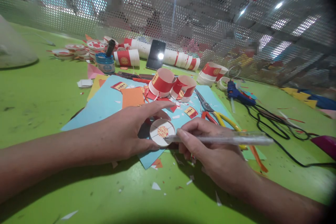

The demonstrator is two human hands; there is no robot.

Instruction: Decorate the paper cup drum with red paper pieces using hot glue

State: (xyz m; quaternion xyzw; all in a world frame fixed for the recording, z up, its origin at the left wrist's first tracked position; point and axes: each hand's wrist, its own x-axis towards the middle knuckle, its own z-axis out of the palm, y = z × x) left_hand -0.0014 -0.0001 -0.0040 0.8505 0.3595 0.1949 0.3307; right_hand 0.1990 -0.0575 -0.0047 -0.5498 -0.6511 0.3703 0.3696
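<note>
My left hand (131, 129) is wrapped around a small white paper cup piece (155, 135), whose round face carries an orange pattern and thin dark lines. Its thumb is at the lower edge and its fingers are at the upper side. Pinched in my right hand (204, 143) is a clear pen (223, 140), its tip at the right part of the round face. Beneath both hands lie light blue paper sheets (105, 108). Beyond them stand cut red and white cup pieces (162, 82).
Scissors (206, 104) with yellow handles lie right of centre. A blue glue gun (237, 92) and black cable are at the right. Behind are a phone (156, 55), stacked cups (127, 58) and a blue jar (105, 63). Paper scraps dot the green table (105, 189).
</note>
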